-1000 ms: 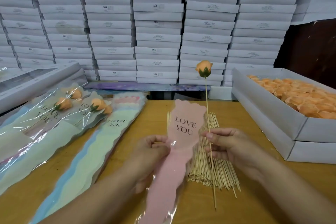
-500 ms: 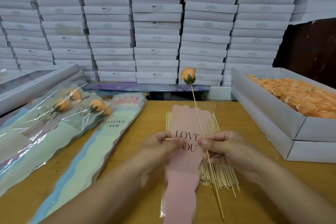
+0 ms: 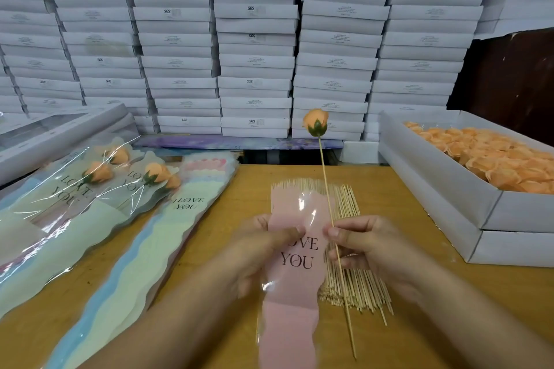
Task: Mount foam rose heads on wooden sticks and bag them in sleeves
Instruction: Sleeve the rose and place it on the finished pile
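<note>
An orange foam rose head (image 3: 315,123) sits on top of a thin wooden stick (image 3: 326,189) that stands nearly upright. My right hand (image 3: 364,244) pinches the stick at its middle, and its thumb also touches the right edge of a pink "LOVE YOU" sleeve (image 3: 295,272). My left hand (image 3: 263,244) pinches the sleeve's left side with thumb on top. The sleeve lies lengthwise over a pile of bare sticks (image 3: 350,266) on the wooden table (image 3: 209,252).
Bagged roses (image 3: 99,174) and a stack of pastel sleeves (image 3: 144,249) lie at the left. A white box of orange rose heads (image 3: 494,159) stands on another box at the right. Stacked white boxes (image 3: 254,39) wall off the back.
The sleeve has slid toward me and lies lower under my hands. The rose on its stick swung left, then settled nearly upright. Both hands have drawn closer together on the sleeve.
</note>
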